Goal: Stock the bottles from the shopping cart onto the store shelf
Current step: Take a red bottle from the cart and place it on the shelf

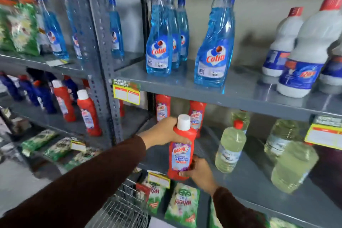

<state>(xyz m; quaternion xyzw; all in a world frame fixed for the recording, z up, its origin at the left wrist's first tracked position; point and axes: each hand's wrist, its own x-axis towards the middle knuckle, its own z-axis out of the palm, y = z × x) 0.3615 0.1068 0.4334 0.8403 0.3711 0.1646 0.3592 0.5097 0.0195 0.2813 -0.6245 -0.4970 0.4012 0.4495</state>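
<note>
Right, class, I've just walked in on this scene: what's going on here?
A person is stocking a store shelf. Both hands hold one red Harpic bottle: the left hand grips its shoulder below the white cap, the right hand supports its base. It is at the front edge of the middle shelf, ahead of two matching red bottles. A wire cart sits below.

spray btls (214, 46) on top shelf (240, 94) | oil btls (230, 146) below

Middle shelf (246, 177): bare gap between red bottles (197, 114) at back and oil bottles (230, 149) right. Upper shelf edge (231, 102) low overhead.
</note>
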